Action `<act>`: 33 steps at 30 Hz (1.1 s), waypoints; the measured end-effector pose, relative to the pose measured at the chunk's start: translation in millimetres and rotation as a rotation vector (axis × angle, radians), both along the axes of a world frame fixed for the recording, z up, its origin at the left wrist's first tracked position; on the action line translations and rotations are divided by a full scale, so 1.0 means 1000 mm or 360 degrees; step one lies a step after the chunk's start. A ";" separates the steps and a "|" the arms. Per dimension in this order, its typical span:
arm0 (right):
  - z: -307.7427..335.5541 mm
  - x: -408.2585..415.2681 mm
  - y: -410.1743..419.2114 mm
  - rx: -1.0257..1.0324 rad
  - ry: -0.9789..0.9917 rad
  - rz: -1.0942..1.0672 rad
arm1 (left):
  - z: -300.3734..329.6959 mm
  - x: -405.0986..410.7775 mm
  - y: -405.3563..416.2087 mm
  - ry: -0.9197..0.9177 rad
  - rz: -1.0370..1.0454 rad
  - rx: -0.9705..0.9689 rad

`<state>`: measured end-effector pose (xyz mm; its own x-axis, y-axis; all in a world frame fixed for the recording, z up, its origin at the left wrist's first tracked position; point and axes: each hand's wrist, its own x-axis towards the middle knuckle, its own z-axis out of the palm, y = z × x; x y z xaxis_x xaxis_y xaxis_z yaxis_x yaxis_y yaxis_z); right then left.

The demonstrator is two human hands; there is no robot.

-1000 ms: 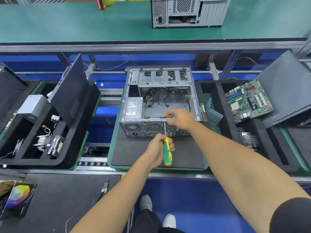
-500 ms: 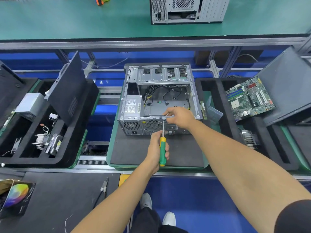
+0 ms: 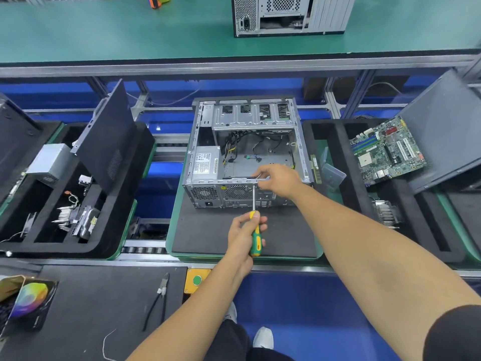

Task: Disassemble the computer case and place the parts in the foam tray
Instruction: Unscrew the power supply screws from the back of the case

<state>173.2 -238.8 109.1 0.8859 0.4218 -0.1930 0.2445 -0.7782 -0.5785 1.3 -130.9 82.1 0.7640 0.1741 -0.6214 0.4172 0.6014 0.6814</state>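
An open grey computer case (image 3: 250, 118) lies on a black mat (image 3: 208, 235) in the middle, with a power supply (image 3: 205, 162) and loose cables inside. My left hand (image 3: 243, 235) grips a green and yellow screwdriver (image 3: 255, 238) whose shaft points up at the case's near top rail. My right hand (image 3: 279, 179) rests on that rail beside the shaft tip, fingers curled over the edge. A black foam tray (image 3: 338, 157) at the right holds a green motherboard (image 3: 385, 152) and a heatsink (image 3: 385, 212).
A second foam tray (image 3: 104, 246) at the left holds a power supply (image 3: 49, 162), a side panel (image 3: 106, 136) and small parts. Pliers (image 3: 158, 298) and a fan box (image 3: 26, 303) lie on the near mat. Another case (image 3: 291, 14) stands on the far green bench.
My left hand with the screwdriver has shifted slightly upward toward the case. My right hand stays on the rail.
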 end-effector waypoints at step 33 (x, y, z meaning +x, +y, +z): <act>-0.004 0.002 -0.002 0.0026 -0.0034 -0.0012 | 0.016 0.015 0.004 0.0268 -0.0397 0.0209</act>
<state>174.7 -240.5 105.3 0.8928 0.4183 -0.1672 0.2511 -0.7703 -0.5861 16.2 -127.1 97.8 0.6817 0.0814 -0.7271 0.6538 0.3783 0.6553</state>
